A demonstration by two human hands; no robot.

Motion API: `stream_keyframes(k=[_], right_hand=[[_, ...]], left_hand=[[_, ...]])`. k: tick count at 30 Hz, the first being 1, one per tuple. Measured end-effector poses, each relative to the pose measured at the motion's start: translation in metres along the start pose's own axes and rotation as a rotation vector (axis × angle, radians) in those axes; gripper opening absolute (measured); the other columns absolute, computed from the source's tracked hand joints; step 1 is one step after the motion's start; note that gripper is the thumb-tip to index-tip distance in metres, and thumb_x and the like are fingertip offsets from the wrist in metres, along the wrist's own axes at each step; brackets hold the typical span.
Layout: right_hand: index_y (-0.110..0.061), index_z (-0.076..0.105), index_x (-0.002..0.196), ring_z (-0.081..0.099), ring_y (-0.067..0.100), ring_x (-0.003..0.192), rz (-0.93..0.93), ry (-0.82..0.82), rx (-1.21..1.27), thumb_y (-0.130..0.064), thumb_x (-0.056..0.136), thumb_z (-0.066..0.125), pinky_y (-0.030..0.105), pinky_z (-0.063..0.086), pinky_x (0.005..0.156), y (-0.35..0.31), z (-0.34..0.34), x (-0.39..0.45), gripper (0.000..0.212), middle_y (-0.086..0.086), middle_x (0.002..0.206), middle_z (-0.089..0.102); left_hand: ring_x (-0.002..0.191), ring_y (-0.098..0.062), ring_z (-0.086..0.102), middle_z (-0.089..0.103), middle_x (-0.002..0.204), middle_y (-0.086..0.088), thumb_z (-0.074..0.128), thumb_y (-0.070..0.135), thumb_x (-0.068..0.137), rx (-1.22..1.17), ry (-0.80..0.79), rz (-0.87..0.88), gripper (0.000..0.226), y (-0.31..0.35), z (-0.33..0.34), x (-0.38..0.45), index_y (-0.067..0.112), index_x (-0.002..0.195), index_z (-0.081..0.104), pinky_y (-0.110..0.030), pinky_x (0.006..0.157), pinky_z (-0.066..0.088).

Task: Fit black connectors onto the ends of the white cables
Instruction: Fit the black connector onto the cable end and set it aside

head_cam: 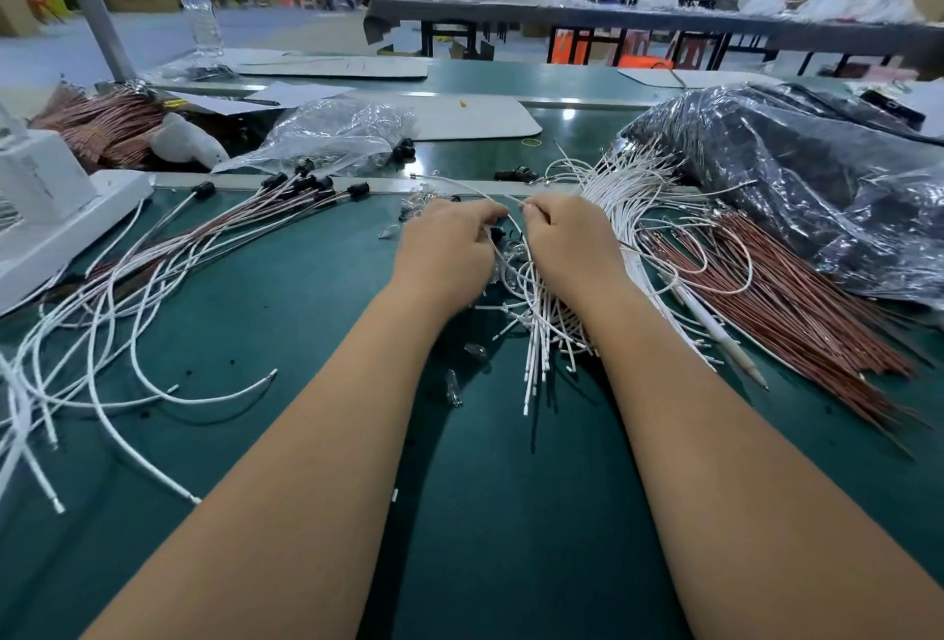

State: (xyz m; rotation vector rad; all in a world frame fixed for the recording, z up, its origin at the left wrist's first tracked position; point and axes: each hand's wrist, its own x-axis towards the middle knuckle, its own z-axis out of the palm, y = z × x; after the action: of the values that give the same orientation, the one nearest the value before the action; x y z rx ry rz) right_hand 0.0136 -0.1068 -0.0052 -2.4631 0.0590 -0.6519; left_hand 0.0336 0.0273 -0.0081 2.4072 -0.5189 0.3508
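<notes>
Between the 2 hands, left hand [445, 251] and right hand [567, 241] both pinch a thin white cable [503, 208]; light and floppy, so better gripped near its end; black connector [496, 234] seems small, slippery.

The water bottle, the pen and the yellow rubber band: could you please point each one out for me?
water bottle [196, 1]: head view, on its blue label.
pen [715, 328]: head view, middle of its white barrel.
yellow rubber band [531, 142]: head view, on the loop itself.

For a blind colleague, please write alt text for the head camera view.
Two bare hands, left hand and right hand, pinch a white cable over a green table, with a black connector between them. Finished cables lie left.
</notes>
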Motion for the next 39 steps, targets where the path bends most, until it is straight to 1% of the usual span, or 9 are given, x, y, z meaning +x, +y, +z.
stream_keyframes(k=[5,9,15,18,21,25,28,34,39], right_hand=[[-0.011,0.068,0.092,0.055,0.021,0.073,0.01,0.043,0.029,-0.017,0.097,0.044,0.029,0.036,0.059,-0.003,0.0,-0.003,0.025,0.004,0.08,0.064],[-0.013,0.068,0.092,0.055,0.019,0.074,0.02,0.059,0.047,-0.017,0.096,0.046,0.028,0.037,0.058,-0.004,-0.001,-0.002,0.023,0.002,0.081,0.064],[-0.017,0.069,0.092,0.057,0.017,0.073,0.036,0.065,0.08,-0.018,0.095,0.047,0.027,0.04,0.059,-0.004,0.0,-0.002,0.021,-0.002,0.078,0.064],[-0.02,0.064,0.096,0.052,0.005,0.067,0.031,0.103,0.127,-0.02,0.096,0.049,0.023,0.036,0.055,-0.003,0.001,-0.002,0.015,-0.013,0.072,0.055],[-0.022,0.055,0.089,0.047,0.001,0.059,-0.026,0.141,0.144,-0.019,0.095,0.052,0.019,0.035,0.051,-0.004,0.0,-0.003,0.008,-0.013,0.066,0.051],[-0.02,0.057,0.086,0.049,0.004,0.06,-0.14,0.103,0.125,-0.017,0.094,0.057,0.022,0.04,0.055,-0.009,0.001,-0.006,0.008,-0.014,0.064,0.051],[-0.018,0.06,0.088,0.053,0.01,0.063,-0.175,0.084,0.111,-0.017,0.094,0.057,0.024,0.042,0.056,-0.011,0.003,-0.007,0.006,-0.015,0.066,0.052],[-0.021,0.058,0.086,0.051,0.005,0.06,-0.175,0.08,0.097,-0.019,0.093,0.057,0.022,0.039,0.053,-0.009,0.004,-0.007,0.008,-0.014,0.063,0.051],[-0.02,0.06,0.087,0.054,0.012,0.062,-0.177,0.092,0.113,-0.018,0.093,0.057,0.026,0.042,0.056,-0.009,0.004,-0.007,0.006,-0.012,0.063,0.052]], left_hand=[[0.121,-0.026,0.047,0.063,0.123,-0.003,0.043,0.016,0.095,0.004,-0.016,-0.023,0.04,-0.003,0.002,0.003,0.027,0.131,0.056,-0.039,0.101,0.039],[0.123,-0.028,0.038,0.056,0.125,-0.002,0.043,0.017,0.094,0.189,-0.053,-0.021,0.041,-0.004,0.003,0.003,0.029,0.13,0.058,-0.038,0.097,0.034],[0.112,-0.026,0.046,0.061,0.11,-0.001,0.057,0.019,0.088,0.149,0.04,-0.004,0.019,-0.006,0.001,-0.002,0.021,0.103,0.068,-0.036,0.09,0.042],[0.095,-0.022,0.058,0.066,0.097,-0.003,0.058,0.016,0.091,-0.047,0.18,-0.063,0.02,-0.005,-0.006,0.001,0.013,0.11,0.066,-0.03,0.083,0.046],[0.073,-0.014,0.056,0.064,0.09,0.0,0.056,0.017,0.095,-0.373,0.248,-0.188,0.024,-0.011,-0.015,0.003,0.017,0.118,0.062,-0.026,0.074,0.045],[0.07,-0.009,0.062,0.069,0.082,-0.001,0.061,0.007,0.092,-0.904,0.259,-0.387,0.01,-0.023,-0.027,0.002,0.015,0.094,0.067,-0.022,0.068,0.053],[0.072,-0.012,0.068,0.069,0.081,-0.007,0.061,-0.004,0.089,-1.224,0.212,-0.417,0.011,-0.026,-0.031,0.002,0.007,0.088,0.064,-0.019,0.068,0.056],[0.073,-0.012,0.071,0.07,0.087,-0.01,0.057,-0.007,0.09,-1.28,0.093,-0.357,0.014,-0.021,-0.025,0.001,0.005,0.094,0.064,-0.017,0.068,0.055],[0.072,-0.012,0.07,0.07,0.085,-0.009,0.059,-0.01,0.087,-1.218,0.098,-0.354,0.016,-0.022,-0.023,0.002,0.003,0.092,0.067,-0.019,0.073,0.057]])
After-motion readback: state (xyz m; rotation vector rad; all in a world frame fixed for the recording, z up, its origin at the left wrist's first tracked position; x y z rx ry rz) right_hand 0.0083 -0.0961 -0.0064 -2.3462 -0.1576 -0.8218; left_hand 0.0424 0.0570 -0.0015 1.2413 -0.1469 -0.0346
